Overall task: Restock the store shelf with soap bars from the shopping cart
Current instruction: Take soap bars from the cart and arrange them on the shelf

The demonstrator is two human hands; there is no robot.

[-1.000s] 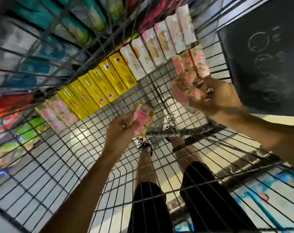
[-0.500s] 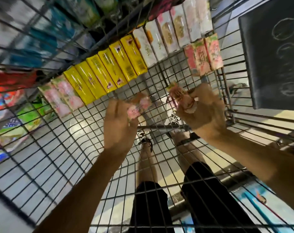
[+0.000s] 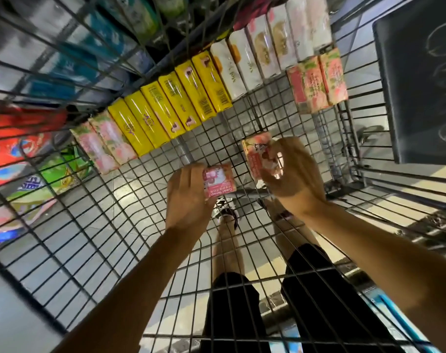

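1. nearest to me i see black shorts [image 3: 326, 296] and bare legs through the wire floor of the shopping cart [image 3: 94, 225], with a patterned sandal [image 3: 227, 212] on the grey floor under the mesh.
2. my left hand [image 3: 189, 200] is over the cart floor, fingers curled round a pink goat soap box [image 3: 219, 180]; the box is gripped at its left side and its printed face is turned up toward me.
3. my right hand [image 3: 297, 174] is just beside it on the right, fingers and thumb curled round a second pink floral soap box [image 3: 259, 155], held tilted; the two boxes are near each other but apart.
4. further out, a row of soap boxes stands against the cart's far wall: two pink floral boxes [image 3: 104, 141] at the left end, then six yellow soap boxes [image 3: 171, 103], then white soap boxes [image 3: 265, 49] running up to the right.
5. two more pink floral boxes [image 3: 317, 80] sit in front of the right end of the white ones, by the cart's right wall.
6. beyond the wire on the left are blurred colourful packets [image 3: 26, 154] and teal packages [image 3: 110, 39] above them; i cannot read them.
7. at far right, outside the cart, is a dark panel [image 3: 420, 85] with faint circles drawn on it.
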